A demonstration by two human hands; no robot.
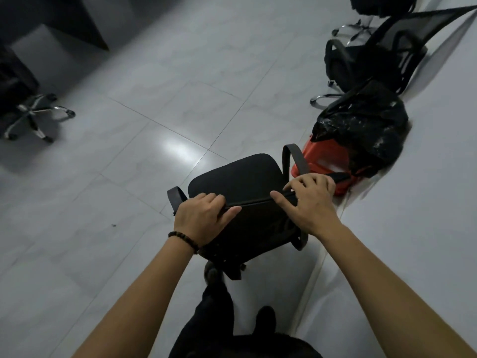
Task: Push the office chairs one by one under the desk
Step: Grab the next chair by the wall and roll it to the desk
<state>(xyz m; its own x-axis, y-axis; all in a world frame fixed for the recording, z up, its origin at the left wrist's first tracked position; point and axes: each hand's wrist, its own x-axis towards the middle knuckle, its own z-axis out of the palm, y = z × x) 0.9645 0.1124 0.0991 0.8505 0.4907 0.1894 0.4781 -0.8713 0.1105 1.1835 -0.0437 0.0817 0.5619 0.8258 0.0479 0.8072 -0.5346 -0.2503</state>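
Both the left hand and right hand curl their fingers over the top edge of a black office chair's backrest on the tiled floor.

black bag, orange bin, tiled floor

head view | looks steeply down, forward | close above chair backrest
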